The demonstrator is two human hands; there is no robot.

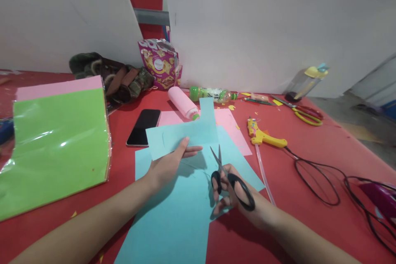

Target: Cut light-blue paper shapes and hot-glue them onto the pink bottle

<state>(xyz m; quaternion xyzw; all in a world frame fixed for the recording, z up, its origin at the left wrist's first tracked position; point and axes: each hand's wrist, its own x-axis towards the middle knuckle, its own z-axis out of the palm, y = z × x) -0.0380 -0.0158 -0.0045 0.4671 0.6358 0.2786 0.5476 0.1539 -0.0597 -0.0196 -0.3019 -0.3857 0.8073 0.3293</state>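
My left hand pinches a cut piece of light blue paper and holds it lifted above a larger light blue sheet that lies on the red table. My right hand grips black-handled scissors, fingers through the loops, blades slightly apart and pointing up toward the held piece without touching it.
A pack of green and pink paper lies at left, with a phone, pink roll and pink sheet behind the work. A yellow glue gun with black cable, red-yellow scissors, bottles and a snack bag sit farther back.
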